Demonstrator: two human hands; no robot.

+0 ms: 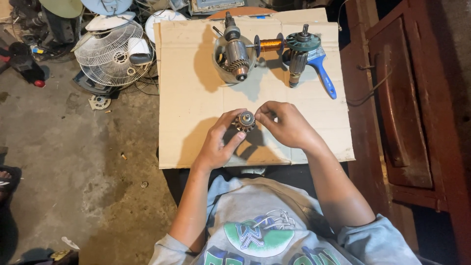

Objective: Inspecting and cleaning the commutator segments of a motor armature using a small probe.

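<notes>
Fingers point(234, 142) of both hands are pinched around an armature point(244, 120) above the cardboard point(196, 73); it could be dropped if that light grip loosens.

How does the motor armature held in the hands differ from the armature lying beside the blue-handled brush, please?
The held armature is gripped between the left hand and right hand, end-on to the camera; the armature by the brush lies untouched on the cardboard, showing its side. The held one shows a toothed round face; the other shows a long body with a green disc on top. Both are metal motor parts.
</notes>
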